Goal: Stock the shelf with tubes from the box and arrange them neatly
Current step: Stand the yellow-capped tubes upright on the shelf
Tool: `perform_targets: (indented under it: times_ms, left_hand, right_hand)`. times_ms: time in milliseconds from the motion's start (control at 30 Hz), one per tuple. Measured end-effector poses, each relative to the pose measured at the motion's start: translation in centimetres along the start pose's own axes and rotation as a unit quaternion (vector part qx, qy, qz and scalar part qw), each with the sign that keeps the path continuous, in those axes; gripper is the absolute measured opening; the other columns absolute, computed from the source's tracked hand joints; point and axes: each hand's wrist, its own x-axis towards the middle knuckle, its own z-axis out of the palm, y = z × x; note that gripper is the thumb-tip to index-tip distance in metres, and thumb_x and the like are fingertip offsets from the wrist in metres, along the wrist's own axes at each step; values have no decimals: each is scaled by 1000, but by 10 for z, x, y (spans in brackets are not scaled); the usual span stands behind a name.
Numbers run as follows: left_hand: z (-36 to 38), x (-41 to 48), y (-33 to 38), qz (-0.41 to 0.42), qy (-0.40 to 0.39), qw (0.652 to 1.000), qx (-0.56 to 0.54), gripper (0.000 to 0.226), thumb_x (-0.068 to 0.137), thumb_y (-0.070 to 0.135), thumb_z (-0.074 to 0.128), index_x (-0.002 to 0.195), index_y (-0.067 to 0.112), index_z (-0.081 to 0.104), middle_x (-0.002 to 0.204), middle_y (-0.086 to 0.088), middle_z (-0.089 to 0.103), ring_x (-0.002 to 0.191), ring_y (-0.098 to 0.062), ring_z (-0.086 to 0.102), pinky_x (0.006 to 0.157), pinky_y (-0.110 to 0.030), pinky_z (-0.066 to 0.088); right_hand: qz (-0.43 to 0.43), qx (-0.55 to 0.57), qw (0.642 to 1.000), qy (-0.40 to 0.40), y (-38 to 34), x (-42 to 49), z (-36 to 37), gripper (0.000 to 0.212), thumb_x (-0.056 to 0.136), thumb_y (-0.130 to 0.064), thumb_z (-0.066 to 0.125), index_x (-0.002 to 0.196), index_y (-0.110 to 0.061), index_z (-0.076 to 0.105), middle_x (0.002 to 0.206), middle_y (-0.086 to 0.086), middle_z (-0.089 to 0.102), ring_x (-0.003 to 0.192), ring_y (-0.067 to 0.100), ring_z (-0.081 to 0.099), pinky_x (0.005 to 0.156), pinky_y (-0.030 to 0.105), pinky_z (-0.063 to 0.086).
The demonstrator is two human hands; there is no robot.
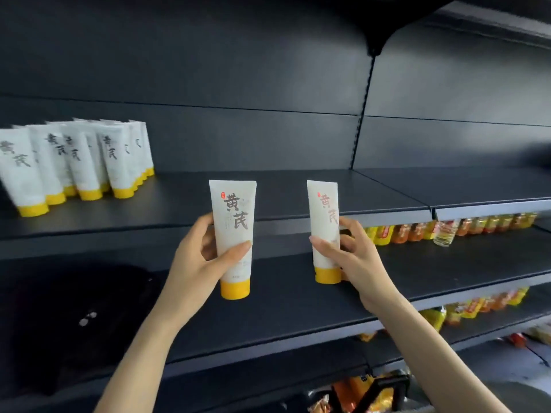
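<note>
A: How far along is the stocking?

B: Partly done, I'd say. A cluster [74, 162] of tubes stands cap-down at the left end of the shelf [298, 192], a few rows deep. Some seem to lean, though blur makes that hard to judge.

A: And the hands?

B: Both are grasping. The left hand [193, 263] wraps the lower half of the left tube [232, 210], thumb across the front. The right hand [354, 257] pinches the right tube [323, 216] just above its yellow cap. Both tubes are upright, cap down, held in the air in front of the shelf and well apart from the cluster.

A: So what is left?

B: These two need setting down beside the cluster, which takes up only the shelf's left end, so more could go up. The box is out of view, so I cannot tell how many remain. The neat lining-up looks undone too.
</note>
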Motion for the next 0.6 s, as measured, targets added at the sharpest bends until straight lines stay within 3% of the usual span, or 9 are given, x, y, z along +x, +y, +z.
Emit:
perform_targets:
  times_ms: [167, 367, 600]
  left_hand:
    - [-46, -22, 16, 7, 100, 995, 21, 43, 73, 20, 73, 112, 28, 57, 108, 12, 70, 96, -3, 66, 70, -11, 51]
    - [-116, -40, 28, 25, 192, 980, 49, 43, 69, 26, 73, 109, 30, 58, 105, 13, 70, 96, -5, 67, 69, -13, 52]
    - [-207, -45, 30, 36, 250, 965, 69, 44, 69, 28, 72, 108, 38, 56, 105, 21, 69, 95, 1, 66, 67, -11, 52]
  right_hand:
    - [-31, 3, 997, -74, -13, 6, 49, 42, 75, -36, 75, 107, -44, 48, 107, -3, 65, 98, 17, 64, 75, 35, 57]
    - [-49, 13, 983, -176, -29, 11, 110, 55, 57, -47, 77, 107, -44, 53, 91, -12, 62, 86, 7, 67, 63, 20, 54]
    - [-69, 18, 978, -194, -44, 26, 205, 48, 75, -32, 78, 116, -34, 54, 94, -7, 66, 78, -1, 66, 60, 11, 49]
